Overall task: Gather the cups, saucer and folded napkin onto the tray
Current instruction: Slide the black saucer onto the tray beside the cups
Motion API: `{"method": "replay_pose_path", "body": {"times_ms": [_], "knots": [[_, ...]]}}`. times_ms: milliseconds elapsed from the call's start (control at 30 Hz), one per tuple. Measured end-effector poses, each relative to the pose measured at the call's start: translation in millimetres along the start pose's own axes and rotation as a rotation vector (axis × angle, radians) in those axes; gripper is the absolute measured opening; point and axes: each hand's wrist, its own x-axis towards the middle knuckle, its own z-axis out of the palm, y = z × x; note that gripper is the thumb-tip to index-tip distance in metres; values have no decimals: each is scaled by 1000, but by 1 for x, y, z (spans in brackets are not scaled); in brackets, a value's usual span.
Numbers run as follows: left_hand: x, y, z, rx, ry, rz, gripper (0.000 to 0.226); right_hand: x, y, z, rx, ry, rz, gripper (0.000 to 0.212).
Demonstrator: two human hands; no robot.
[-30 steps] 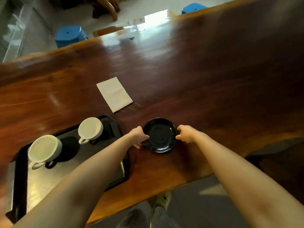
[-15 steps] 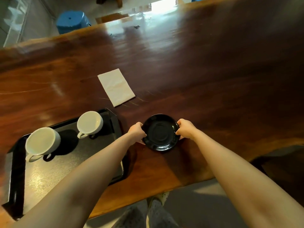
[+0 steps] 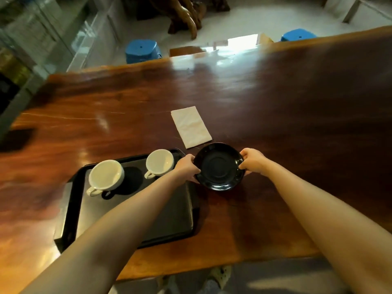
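A black saucer (image 3: pixel 219 166) is held just right of the black tray (image 3: pixel 176 217), tilted a little and lifted off the wood. My left hand (image 3: pixel 187 167) grips its left rim and my right hand (image 3: pixel 252 161) grips its right rim. Two white cups stand upright on the tray: a larger cup (image 3: pixel 106 176) at the left and a smaller cup (image 3: pixel 159 163) at the tray's far right corner. The folded white napkin (image 3: pixel 191 126) lies flat on the table just beyond the saucer.
The long dark wooden table (image 3: pixel 297 115) stretches far to the right and back. Its near edge runs below the tray. Two blue stools (image 3: pixel 142 50) stand beyond the far edge. A wooden root sculpture (image 3: pixel 184 15) stands on the floor behind.
Both hands have closed on the saucer's rim and raised it off the table, toward the napkin and tray corner. The view has tipped up, showing more of the room.
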Motion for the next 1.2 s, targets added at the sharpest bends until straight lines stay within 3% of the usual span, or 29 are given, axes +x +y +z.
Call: {"method": "replay_pose_path", "body": {"times_ms": [167, 333, 433, 733, 900, 1200], "knots": [[-28, -28, -57, -257, 36, 57, 36, -14, -60, 26, -17, -54, -133, 31], [-61, -106, -140, -388, 188, 82, 31, -31, -131, 113, 3, -170, -221, 28], [-72, -129, -147, -413, 230, 47, 33, -39, -136, 133, 33, -236, -221, 25], [-90, -244, -174, -173, 300, -136, 27, -44, -131, 250, -26, -413, -109, 26], [-86, -277, -184, -57, 284, -202, 38, -37, -125, 297, -49, -394, -14, 26], [-71, -286, -195, 47, 237, -219, 32, -26, -124, 326, -48, -329, 38, 27]]}}
